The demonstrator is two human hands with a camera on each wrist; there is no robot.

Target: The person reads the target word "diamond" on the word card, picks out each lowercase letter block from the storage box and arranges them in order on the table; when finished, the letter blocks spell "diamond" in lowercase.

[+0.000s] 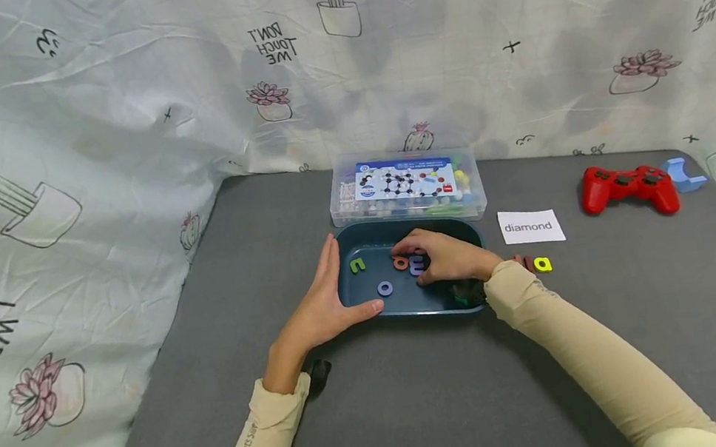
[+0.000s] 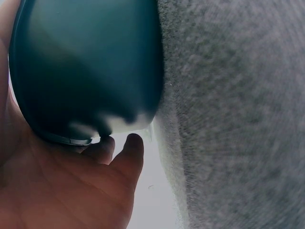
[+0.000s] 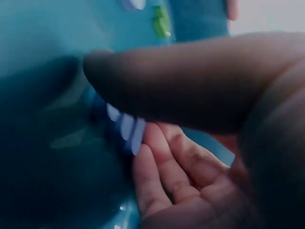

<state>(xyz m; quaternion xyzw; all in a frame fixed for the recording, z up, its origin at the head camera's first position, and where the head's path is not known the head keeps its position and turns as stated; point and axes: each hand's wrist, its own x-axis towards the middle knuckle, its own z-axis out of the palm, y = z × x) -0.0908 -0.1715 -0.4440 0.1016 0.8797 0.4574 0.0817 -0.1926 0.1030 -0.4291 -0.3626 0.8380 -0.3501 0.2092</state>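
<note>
The patterned cloth point(image 1: 81, 149) fills the left side, meeting the grey desk point(image 1: 218, 285). The left hand point(image 1: 323, 306) braces the left end of the blue tray point(image 1: 418, 314), its fingers straight along the outer wall and its thumb over the near rim (the left wrist view shows the palm against that rim). Inside the tray, the green n point(image 1: 357, 265) comes first, then the purple o point(image 1: 385, 294) nearer the person, then an orange letter point(image 1: 396, 264) just beside the purple m point(image 1: 415, 266). The right hand point(image 1: 445, 254) reaches in, fingers bent, with thumb and fingers about the purple m; whether they pinch it I cannot tell (its wrist view is blurred). Behind the tray lies a clear box point(image 1: 405, 188) with a printed label. Farther right are the "diamond" card point(image 1: 530, 226), a red letter point(image 1: 527, 262) partly hidden by the sleeve point(image 1: 586, 337), the yellow a point(image 1: 542, 270), a red game controller point(image 1: 628, 183) and a light-blue piece point(image 1: 684, 177).
</note>
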